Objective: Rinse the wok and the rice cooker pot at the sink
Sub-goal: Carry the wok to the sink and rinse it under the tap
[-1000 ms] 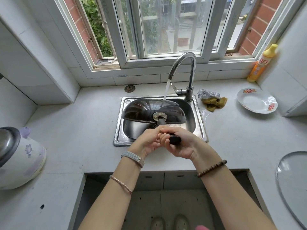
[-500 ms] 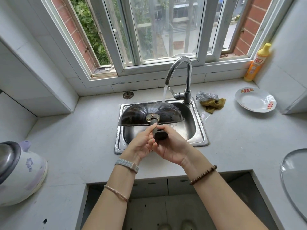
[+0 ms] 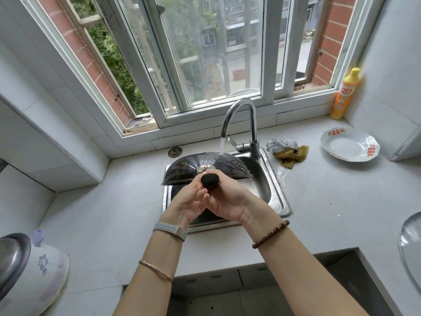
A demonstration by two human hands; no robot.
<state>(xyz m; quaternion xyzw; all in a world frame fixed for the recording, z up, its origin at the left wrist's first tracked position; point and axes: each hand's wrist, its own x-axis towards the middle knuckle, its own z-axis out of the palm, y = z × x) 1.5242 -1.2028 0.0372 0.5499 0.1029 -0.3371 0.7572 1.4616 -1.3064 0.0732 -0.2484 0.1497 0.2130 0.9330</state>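
Observation:
A dark wok hangs bottom-up over the steel sink, its black handle end pointing at me. My left hand and my right hand both grip that handle, close together. Water from the curved tap falls onto the wok's upturned underside. At the lower left edge stands the white rice cooker with purple flowers; its metal pot shows at the rim.
A steel scourer and a yellow cloth lie right of the tap. A white plate and a yellow detergent bottle stand at the back right. A glass lid lies at the right edge. A sink strainer rests behind the sink.
The wok has been lifted and turned further over, so the handle now points straight at me. Both hands stayed on the handle and rose with it.

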